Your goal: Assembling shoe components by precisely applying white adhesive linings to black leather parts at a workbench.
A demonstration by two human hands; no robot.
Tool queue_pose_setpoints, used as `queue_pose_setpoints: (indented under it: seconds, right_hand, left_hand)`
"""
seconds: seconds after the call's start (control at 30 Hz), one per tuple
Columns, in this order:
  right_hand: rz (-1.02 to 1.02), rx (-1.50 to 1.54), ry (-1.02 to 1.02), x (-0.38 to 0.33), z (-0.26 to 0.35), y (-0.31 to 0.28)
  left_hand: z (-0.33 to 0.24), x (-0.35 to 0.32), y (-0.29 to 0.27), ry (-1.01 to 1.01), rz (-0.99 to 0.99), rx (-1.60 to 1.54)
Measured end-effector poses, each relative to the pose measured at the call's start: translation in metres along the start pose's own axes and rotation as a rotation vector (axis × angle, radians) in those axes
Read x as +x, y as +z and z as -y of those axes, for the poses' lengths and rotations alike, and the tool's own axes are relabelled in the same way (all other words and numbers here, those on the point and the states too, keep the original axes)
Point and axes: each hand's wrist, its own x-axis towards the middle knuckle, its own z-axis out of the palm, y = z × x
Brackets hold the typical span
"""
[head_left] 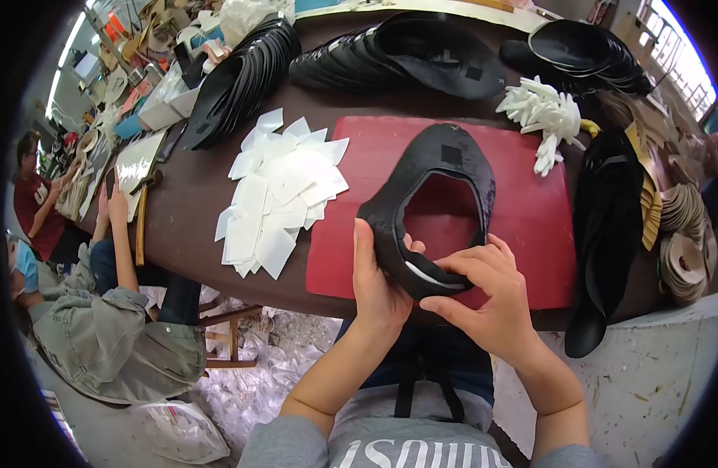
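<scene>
Your left hand (381, 292) grasps the black shoe upper (453, 156) by its near left side, thumb upright along the outside and some fingertips showing through the opening; that grip probably keeps the curved wall steady. Your right hand (492, 292) has its thumb and forefinger at the lower right rim, beside a white insert (425, 273), perhaps because the edge there needs holding apart. You have the upper raised in front of you over the red mat (531, 265), its opening tilted toward you, which seems to put the inner edge in plain sight.

Loose white pieces (285, 187) lie overlapping on the bench (187, 210) just left of the mat, likely for easy reach. A stack of black uppers (402, 58) is nested at the far side, presumably to save room.
</scene>
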Motion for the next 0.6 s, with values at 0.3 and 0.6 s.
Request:
queue_pose_setpoints:
  seconds: [0.3, 0.6]
  right_hand:
    - [0.008, 0.272, 0.068, 0.004, 0.007, -0.018]
    - [0.023, -0.021, -0.133, -0.019, 0.029, -0.017]
  left_hand:
    - [0.010, -0.013, 0.048, 0.093, -0.201, 0.130]
    - [0.004, -0.039, 0.063, 0.255, -0.197, 0.272]
